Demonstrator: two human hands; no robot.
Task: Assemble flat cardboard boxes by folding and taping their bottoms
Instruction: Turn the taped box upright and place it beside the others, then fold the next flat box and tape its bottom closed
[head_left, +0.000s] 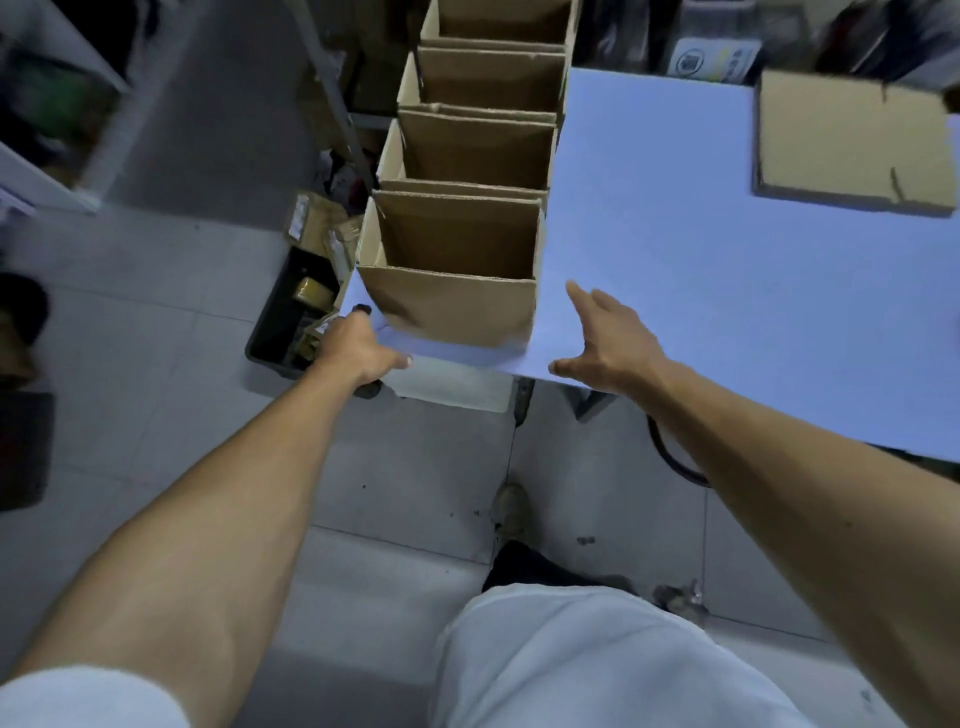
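The nearest brown box (449, 291) stands open-topped; my left hand (358, 353) grips the table (675, 234) corner; my right hand (608, 338) is spread loose.

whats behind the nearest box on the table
Three more open-topped boxes stand in a row behind the nearest box; its walls hide its floor, and their lower parts are covered.

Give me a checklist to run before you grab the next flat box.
1. Right hand free: ok, open, fingers spread over the table.
2. Left hand free: cannot tell, curled at the table's corner, something dark at its fingertips.
3. Flat box within sight: ok, lies on the table's far right.
4. Work space: ok, bare table between the flat box and the row.
5. Built boxes parked: ok, upright in a row along the left edge.
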